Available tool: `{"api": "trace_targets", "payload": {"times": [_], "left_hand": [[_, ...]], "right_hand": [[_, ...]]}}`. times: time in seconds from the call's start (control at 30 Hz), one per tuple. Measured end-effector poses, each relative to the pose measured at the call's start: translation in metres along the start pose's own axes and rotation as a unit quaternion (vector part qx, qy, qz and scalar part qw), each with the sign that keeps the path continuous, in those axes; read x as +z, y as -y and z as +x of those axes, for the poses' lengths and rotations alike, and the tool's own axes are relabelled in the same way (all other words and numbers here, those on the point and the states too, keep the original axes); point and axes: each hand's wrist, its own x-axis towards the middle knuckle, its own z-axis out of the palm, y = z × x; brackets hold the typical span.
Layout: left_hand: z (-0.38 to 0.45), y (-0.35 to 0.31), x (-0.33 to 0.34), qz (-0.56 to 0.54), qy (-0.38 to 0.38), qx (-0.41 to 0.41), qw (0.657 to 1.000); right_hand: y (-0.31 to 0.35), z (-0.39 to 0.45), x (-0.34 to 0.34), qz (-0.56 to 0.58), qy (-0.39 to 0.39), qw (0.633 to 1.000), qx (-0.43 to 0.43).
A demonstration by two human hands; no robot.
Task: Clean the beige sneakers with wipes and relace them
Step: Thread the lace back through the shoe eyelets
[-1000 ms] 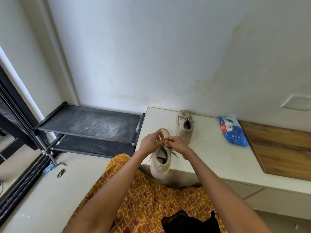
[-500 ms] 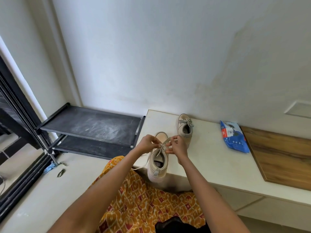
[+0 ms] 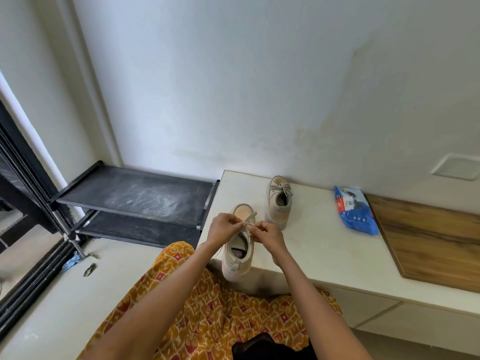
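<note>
- Fingers point(image 3: 248, 224) of both hands are pinching the grey lace point(image 3: 248, 219), left hand point(image 3: 224, 229) and right hand point(image 3: 267, 236) curled on it.
- Near sneaker point(image 3: 237, 252) is sitting at the white bench point(image 3: 324, 245) edge.
- Second sneaker point(image 3: 279, 201) is standing behind, laced; blue wipes pack point(image 3: 354, 210) is lying well right.

A pale worktop point(image 3: 319, 245) runs along the wall. One beige sneaker point(image 3: 237, 255) sits at its near left edge, heel just over the lip. A second sneaker point(image 3: 278, 203) stands farther back, its lace tied. A blue wipes pack point(image 3: 355, 214) lies to the right, beside a wooden board point(image 3: 428, 240)
</note>
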Motion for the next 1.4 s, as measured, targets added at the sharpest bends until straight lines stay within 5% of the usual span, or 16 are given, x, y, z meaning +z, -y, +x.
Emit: {"api": "trace_targets", "payload": {"times": [0.2, 0.53, 0.6, 0.73, 0.9, 1.2, 1.3, 1.4], "left_hand": [[0.000, -0.003, -0.002, 0.039, 0.018, 0.018, 0.999], [-0.001, -0.001, -0.001, 0.052, 0.010, 0.019, 0.998], [0.000, -0.001, -0.001, 0.063, 0.012, 0.015, 0.998], [0.001, -0.002, -0.003, 0.073, 0.022, 0.012, 0.997], [0.005, -0.003, -0.005, 0.105, 0.037, -0.005, 0.994], [0.014, -0.007, -0.028, 0.257, 0.103, 0.007, 0.961], [0.019, -0.006, -0.040, 0.130, 0.127, -0.014, 0.983], [0.019, -0.007, -0.046, -0.183, 0.063, -0.056, 0.980]], "right_hand": [[0.013, -0.004, -0.005, -0.025, 0.045, 0.998, 0.040], [0.007, -0.011, 0.005, 0.107, 0.013, 0.992, 0.066], [0.008, -0.009, 0.002, 0.069, -0.015, 0.996, 0.055], [0.020, -0.005, -0.006, -0.174, -0.075, 0.977, -0.098], [0.036, 0.002, 0.001, -0.376, 0.127, 0.907, -0.142], [0.022, 0.010, -0.006, -0.322, 0.061, 0.943, -0.065], [0.017, 0.009, -0.004, -0.302, 0.046, 0.950, -0.063], [0.016, 0.011, -0.004, -0.296, 0.054, 0.952, -0.057]]}}
